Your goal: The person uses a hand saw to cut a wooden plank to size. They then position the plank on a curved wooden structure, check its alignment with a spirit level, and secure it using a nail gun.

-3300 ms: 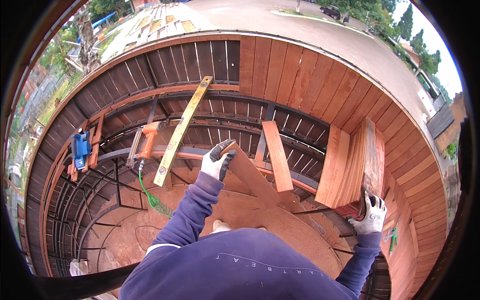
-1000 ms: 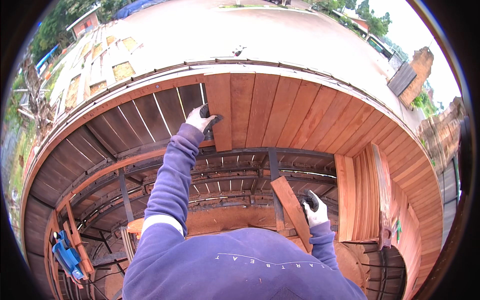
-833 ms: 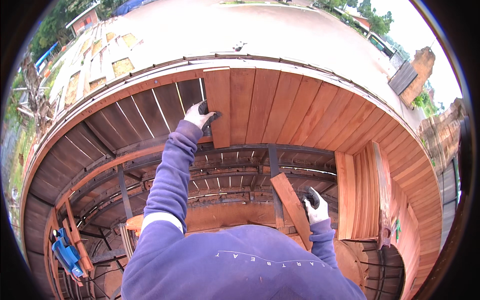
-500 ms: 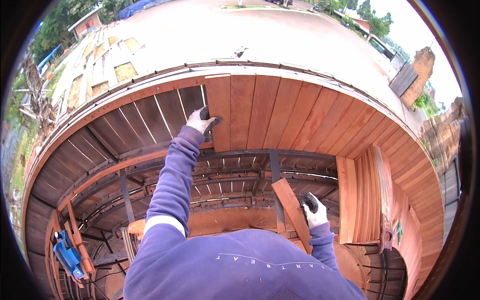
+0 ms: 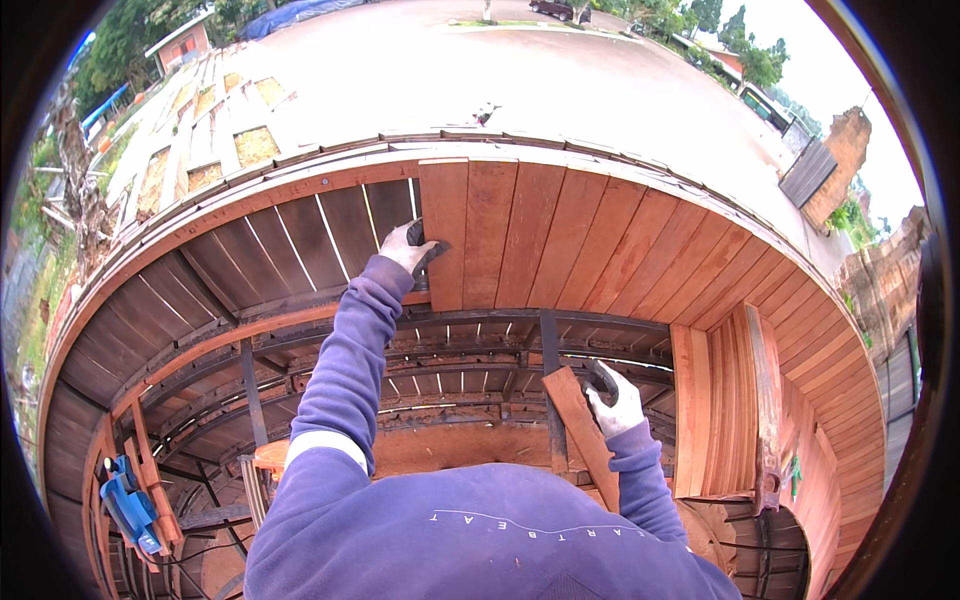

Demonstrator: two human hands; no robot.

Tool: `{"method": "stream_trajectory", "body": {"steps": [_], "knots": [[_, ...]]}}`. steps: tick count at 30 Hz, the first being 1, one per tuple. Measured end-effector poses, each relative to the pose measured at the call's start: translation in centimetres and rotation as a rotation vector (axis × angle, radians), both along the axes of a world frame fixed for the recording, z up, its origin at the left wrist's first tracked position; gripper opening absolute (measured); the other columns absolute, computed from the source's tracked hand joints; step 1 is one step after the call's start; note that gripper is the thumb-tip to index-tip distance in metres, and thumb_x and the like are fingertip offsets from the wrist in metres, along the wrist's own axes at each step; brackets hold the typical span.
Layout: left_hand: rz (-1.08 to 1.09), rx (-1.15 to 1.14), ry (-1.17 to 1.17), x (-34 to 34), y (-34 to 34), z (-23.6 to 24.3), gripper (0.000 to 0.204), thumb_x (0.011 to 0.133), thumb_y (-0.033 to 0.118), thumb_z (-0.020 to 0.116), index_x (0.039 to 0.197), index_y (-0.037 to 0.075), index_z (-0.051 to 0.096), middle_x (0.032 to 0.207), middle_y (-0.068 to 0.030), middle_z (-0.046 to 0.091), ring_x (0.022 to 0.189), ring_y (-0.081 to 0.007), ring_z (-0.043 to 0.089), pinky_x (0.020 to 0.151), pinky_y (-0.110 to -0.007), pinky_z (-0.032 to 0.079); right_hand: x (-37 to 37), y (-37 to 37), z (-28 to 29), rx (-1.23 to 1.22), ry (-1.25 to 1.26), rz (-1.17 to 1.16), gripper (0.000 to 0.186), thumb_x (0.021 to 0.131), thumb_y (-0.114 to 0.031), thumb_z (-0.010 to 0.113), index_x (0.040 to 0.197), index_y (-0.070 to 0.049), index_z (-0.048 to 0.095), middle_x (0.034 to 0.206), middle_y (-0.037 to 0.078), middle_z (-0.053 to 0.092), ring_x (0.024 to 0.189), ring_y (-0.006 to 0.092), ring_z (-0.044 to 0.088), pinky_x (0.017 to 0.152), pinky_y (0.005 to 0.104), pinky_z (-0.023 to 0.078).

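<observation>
My gloved left hand (image 5: 408,245) grips the left edge of the last reddish plank (image 5: 444,200) in the row along the top of the curved bench. Bare dark slats lie to its left. My gloved right hand (image 5: 613,398) is beside a loose, slanted plank (image 5: 582,430) below the row, its fingers curled; what they hold, if anything, is hidden. A pile of planks (image 5: 725,400) stands to the right of that hand.
A curved steel frame (image 5: 550,340) runs beneath the boards. A blue power tool (image 5: 128,500) sits with wood strips at lower left; part of an orange tool (image 5: 270,458) shows behind my left arm. Pale pavement (image 5: 480,70) lies beyond the rim.
Since the oldest frame, my left hand has carried a plank up to the row's end. My right hand has left the pile for the loose plank; lately it has risen slightly along it.
</observation>
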State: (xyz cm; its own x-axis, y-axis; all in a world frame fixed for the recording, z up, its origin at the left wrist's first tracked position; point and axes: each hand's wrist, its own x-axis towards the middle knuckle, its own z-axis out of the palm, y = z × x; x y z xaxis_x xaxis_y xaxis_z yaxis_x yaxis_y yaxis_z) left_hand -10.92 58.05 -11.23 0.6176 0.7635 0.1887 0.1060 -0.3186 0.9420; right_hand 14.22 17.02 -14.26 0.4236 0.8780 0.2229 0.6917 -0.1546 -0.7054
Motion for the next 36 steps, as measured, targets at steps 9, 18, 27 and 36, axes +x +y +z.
{"method": "stream_trajectory", "body": {"steps": [9, 18, 27, 36], "knots": [[-0.006, 0.003, 0.021, 0.1, 0.0, 0.1, 0.044, 0.089, 0.016, 0.078, 0.128, -0.001, 0.066, 0.117, -0.0098, 0.075, 0.102, -0.0155, 0.068, 0.092, -0.031, 0.053, -2.1, 14.3, 17.3, 0.469, -0.445, 0.189, 0.049, 0.082, -0.011, 0.079, 0.129, -0.007, 0.067, 0.12, 0.012, 0.069, 0.118, 0.0317, 0.061, 0.104, 0.0427, 0.048], [0.091, -0.164, 0.053, -0.1, -1.9, 0.4, 0.036, 0.095, 0.009, 0.071, 0.129, 0.0, 0.065, 0.113, -0.004, 0.074, 0.099, -0.01, 0.065, 0.088, -0.025, 0.054, -4.9, 30.5, 21.3, 0.181, -0.884, 0.308, 0.07, 0.092, -0.051, 0.068, 0.148, -0.014, 0.05, 0.146, 0.01, 0.055, 0.14, 0.0296, 0.045, 0.123, 0.0457, 0.027], [-0.009, -0.154, -0.152, 1.5, -2.4, -4.9, 0.043, 0.096, 0.009, 0.069, 0.135, -0.001, 0.056, 0.126, -0.0072, 0.068, 0.111, -0.0149, 0.061, 0.099, -0.031, 0.05, -4.2, 31.4, 18.8, 0.181, -0.871, 0.284, 0.067, 0.09, -0.053, 0.07, 0.147, -0.021, 0.054, 0.147, 0.007, 0.057, 0.14, 0.027, 0.048, 0.122, 0.0422, 0.032], [0.012, -0.097, -0.162, 1.5, -1.7, -6.1, 0.046, 0.098, 0.018, 0.07, 0.137, -0.002, 0.056, 0.127, -0.0105, 0.068, 0.114, -0.0176, 0.062, 0.1, -0.032, 0.049, -3.8, 31.9, 18.3, 0.191, -0.921, 0.286, 0.064, 0.09, -0.054, 0.07, 0.146, -0.024, 0.057, 0.151, 0.003, 0.055, 0.141, 0.0282, 0.047, 0.122, 0.0415, 0.032]]}}
